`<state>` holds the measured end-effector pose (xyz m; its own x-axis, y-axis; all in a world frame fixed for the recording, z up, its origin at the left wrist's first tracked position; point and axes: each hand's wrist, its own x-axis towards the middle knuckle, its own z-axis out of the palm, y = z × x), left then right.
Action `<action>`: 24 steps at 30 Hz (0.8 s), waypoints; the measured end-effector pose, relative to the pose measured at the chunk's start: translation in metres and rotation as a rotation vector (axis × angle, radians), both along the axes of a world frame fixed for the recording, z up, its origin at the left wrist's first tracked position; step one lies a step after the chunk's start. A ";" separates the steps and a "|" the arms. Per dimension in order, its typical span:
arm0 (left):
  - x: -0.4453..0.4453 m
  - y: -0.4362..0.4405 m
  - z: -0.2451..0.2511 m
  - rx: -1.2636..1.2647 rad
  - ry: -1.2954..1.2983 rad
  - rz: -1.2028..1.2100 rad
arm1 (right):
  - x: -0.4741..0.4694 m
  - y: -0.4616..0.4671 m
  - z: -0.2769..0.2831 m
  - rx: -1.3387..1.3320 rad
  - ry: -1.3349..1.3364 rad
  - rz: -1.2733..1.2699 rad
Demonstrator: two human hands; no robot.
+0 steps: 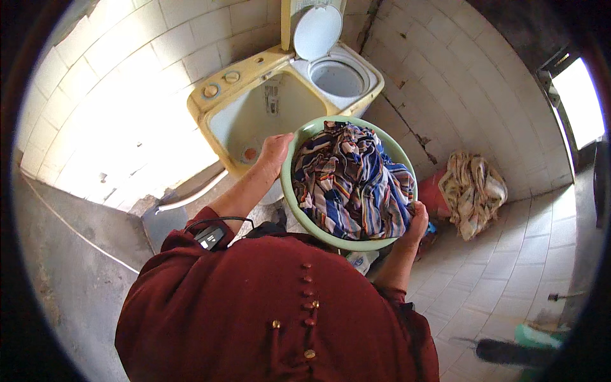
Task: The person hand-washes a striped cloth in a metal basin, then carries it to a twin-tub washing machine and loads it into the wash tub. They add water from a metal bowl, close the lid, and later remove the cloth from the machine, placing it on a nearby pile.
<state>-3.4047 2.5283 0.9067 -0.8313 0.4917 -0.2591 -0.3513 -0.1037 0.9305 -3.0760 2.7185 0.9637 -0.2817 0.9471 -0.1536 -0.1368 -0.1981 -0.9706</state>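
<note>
A round light-green plastic basin (311, 224) is held up in front of my body. My left hand (278, 148) grips its rim on the left, and my right hand (418, 220) grips the rim at the lower right. Inside lies a heaped striped cloth (355, 184) in blue, white, brown and orange. Just beyond the basin stands a yellowed twin-tub washing machine (198, 107). Its wide wash tub (243, 117) is uncovered, and the basin hides part of the tub's near right edge. The round spin tub (338, 79) has its white inner lid (318, 32) raised.
Tiled walls (191, 33) close in behind and to the right of the machine. A beige crumpled cloth (472, 191) hangs over a red container (433, 193) on the right. A white hose (193, 193) runs low at the left. Tiled floor (506, 253) extends to the right.
</note>
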 end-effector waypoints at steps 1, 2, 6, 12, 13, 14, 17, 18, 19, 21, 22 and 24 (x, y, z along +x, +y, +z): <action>-0.017 0.014 -0.001 -0.005 0.051 0.004 | -0.014 0.010 0.003 0.005 -0.085 -0.031; -0.039 0.013 0.000 -0.015 0.062 0.007 | -0.037 0.021 0.001 0.044 -0.052 0.069; -0.103 0.059 0.008 0.003 -0.012 -0.086 | -0.099 0.077 0.005 -0.020 0.016 0.052; -0.151 0.106 0.008 -0.148 -0.105 0.015 | -0.162 0.166 0.018 -0.209 0.098 0.215; -0.159 0.115 0.007 -0.216 -0.120 0.010 | -0.177 0.182 0.022 -0.366 0.190 0.213; -0.164 0.120 0.005 -0.260 0.028 0.024 | -0.191 0.199 0.030 -0.403 0.175 0.305; -0.165 0.134 0.003 -0.366 -0.052 0.019 | -0.213 0.228 0.056 -0.455 0.132 0.466; -0.163 0.144 0.004 -0.237 -0.139 0.066 | -0.224 0.241 0.063 -0.411 0.110 0.519; -0.159 0.157 0.007 -0.137 -0.248 0.117 | -0.236 0.254 0.069 -0.383 0.074 0.499; -0.156 0.175 0.015 -0.072 -0.324 0.175 | -0.257 0.280 0.082 -0.373 -0.010 0.455; -0.154 0.182 0.019 -0.107 -0.290 0.175 | -0.262 0.289 0.087 -0.344 0.043 0.501; -0.145 0.188 0.025 -0.104 -0.292 0.162 | -0.280 0.309 0.096 -0.324 -0.020 0.489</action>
